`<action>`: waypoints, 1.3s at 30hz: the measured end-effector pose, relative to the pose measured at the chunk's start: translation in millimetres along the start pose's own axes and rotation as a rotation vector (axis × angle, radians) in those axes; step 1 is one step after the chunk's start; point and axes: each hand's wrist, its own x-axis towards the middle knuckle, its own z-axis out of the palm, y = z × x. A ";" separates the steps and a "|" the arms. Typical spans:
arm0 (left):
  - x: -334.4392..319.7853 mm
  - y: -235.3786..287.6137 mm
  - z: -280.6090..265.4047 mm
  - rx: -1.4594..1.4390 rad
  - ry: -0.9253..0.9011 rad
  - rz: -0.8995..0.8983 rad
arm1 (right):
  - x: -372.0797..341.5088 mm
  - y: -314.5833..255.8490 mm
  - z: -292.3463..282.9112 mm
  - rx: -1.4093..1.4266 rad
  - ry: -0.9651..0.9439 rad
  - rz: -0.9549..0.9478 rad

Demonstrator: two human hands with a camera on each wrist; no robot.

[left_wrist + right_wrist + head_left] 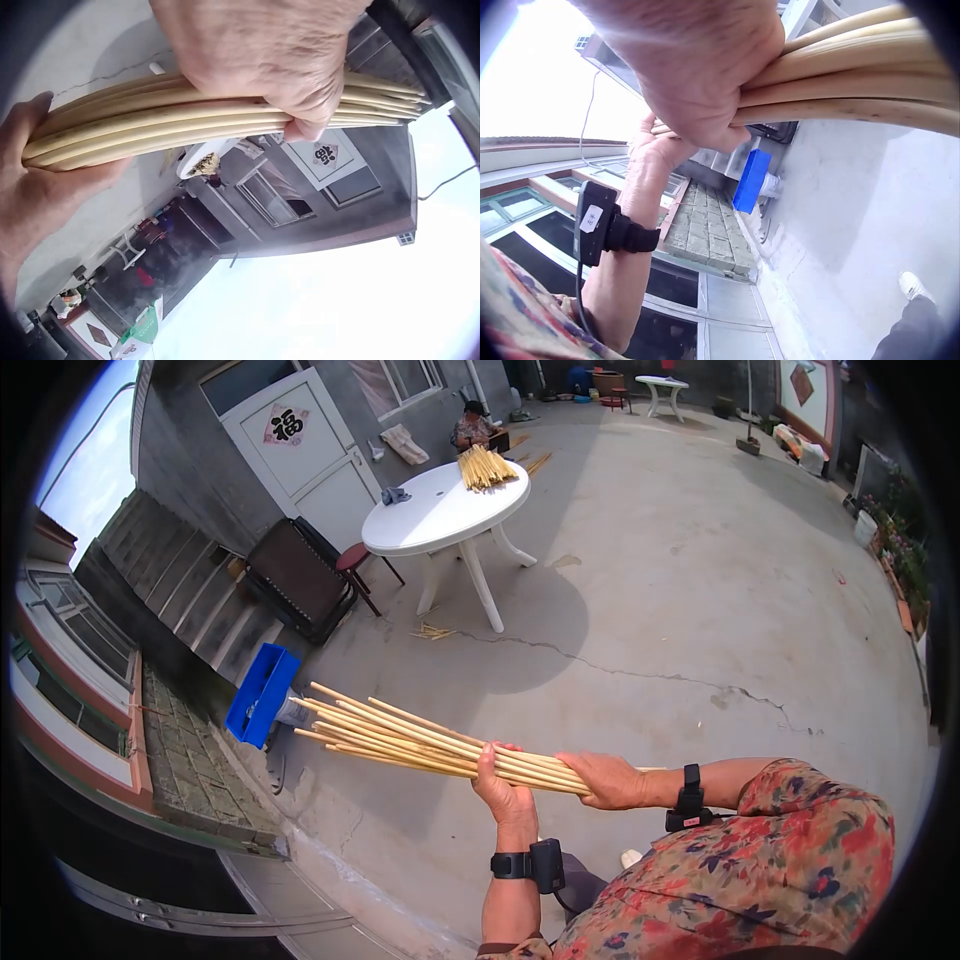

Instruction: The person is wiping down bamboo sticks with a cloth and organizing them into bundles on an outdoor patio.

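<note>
A bundle of long, pale wooden sticks (400, 738) is held out in front of the body, lying nearly level. My left hand (503, 797) grips it near the middle from below, thumb up along the near side. Toward the right end, my right hand (610, 780) wraps over the bundle. The left ends fan apart slightly at uneven lengths. In the left wrist view the left hand (262, 64) curls around the sticks, and the right hand (45, 176) holds their other end. The right wrist view shows the right hand (697, 75) close around the sticks (855, 71).
A round white table (395, 538) bears another stick bundle (485, 468) and a grey cloth (396, 495). Loose sticks (432, 631) lie on the concrete below. A blue bin (262, 695) stands at left, near a stool (352, 557). Another person (472, 425) sits behind the table.
</note>
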 end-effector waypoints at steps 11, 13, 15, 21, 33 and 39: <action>147.5 72.2 91.9 0.025 -0.299 -0.160 | 146.9 -25.6 -80.9 0.217 0.098 0.094; 170.3 75.2 104.5 0.048 -0.351 -0.198 | 161.4 -21.8 -87.8 0.282 0.112 0.103; 186.0 76.0 112.3 0.066 -0.359 -0.221 | 176.9 -17.7 -88.9 0.345 0.123 0.106; 259.1 93.5 151.5 0.115 -0.389 -0.234 | 246.5 -13.3 -116.7 0.470 0.188 0.051; 431.0 100.8 200.8 0.391 -0.464 -0.099 | 447.6 7.6 -183.2 0.818 0.103 0.057; 478.5 81.0 182.6 0.511 -0.523 -0.186 | 499.1 16.8 -191.7 0.973 0.112 0.084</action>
